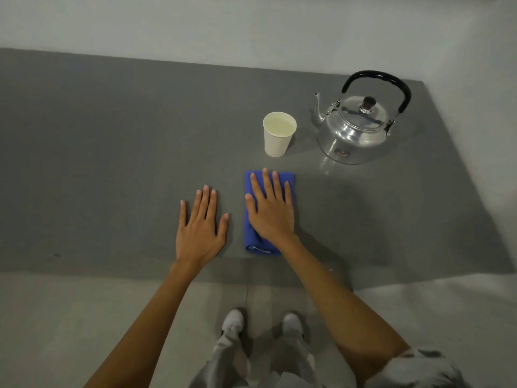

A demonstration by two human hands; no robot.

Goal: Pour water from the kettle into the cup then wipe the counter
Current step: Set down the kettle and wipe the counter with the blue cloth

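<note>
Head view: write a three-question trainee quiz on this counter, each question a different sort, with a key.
1. True or false: the right hand lies flat on the blue cloth.
2. Which stands nearer the cloth? A. kettle B. paper cup
3. Fill in: the left hand rests palm-down on the bare ____.

Key: 1 true; 2 B; 3 counter.

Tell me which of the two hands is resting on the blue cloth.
The right hand lies flat on the folded blue cloth; the left hand rests on bare grey counter.
</note>
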